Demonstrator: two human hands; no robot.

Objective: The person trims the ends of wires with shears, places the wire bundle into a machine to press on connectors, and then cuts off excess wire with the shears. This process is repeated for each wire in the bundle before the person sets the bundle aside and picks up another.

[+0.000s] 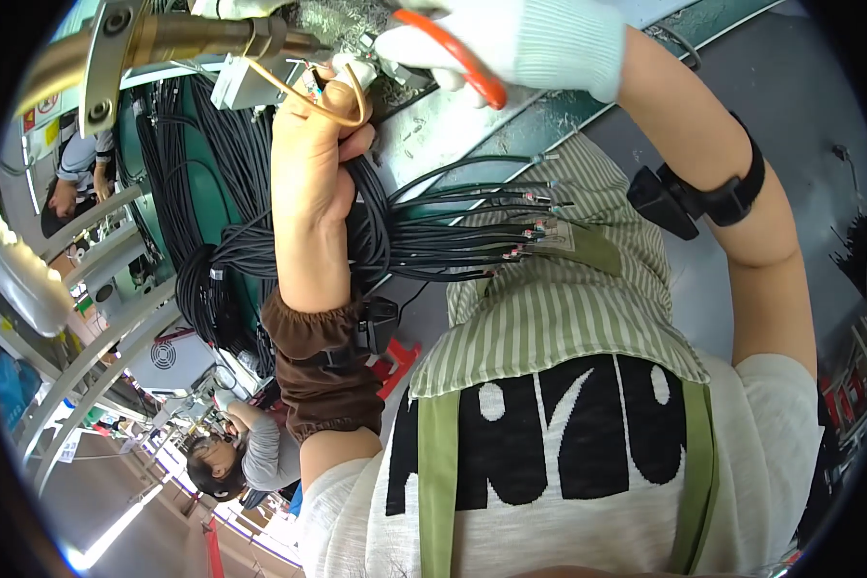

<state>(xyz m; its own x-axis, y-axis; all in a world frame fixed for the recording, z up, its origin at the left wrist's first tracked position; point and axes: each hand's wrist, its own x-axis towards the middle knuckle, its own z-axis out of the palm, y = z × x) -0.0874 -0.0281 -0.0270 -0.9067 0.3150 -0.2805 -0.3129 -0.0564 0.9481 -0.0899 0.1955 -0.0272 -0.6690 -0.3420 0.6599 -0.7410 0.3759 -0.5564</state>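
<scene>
My left hand (314,154) is bare, with a brown sleeve cuff on the forearm. It grips a bundle of black cables (395,236) and pinches a looped yellow wire (345,108) near a small white connector (360,67). The cables' free ends (539,217) fan out to the right, showing stripped coloured tips. My right hand (520,39) wears a white knit glove and holds a red-handled cutting tool (464,65) just right of the left hand's fingertips. A black band sits on my right forearm (713,197).
More black cable coils (188,202) hang against a green bench (223,207). A brass-coloured metal cylinder (188,39) juts in at top left. Grey pipe rails (87,361) cross the left side. One person (236,458) sits lower left, another (72,173) at far left. A red object (395,363) lies by my elbow.
</scene>
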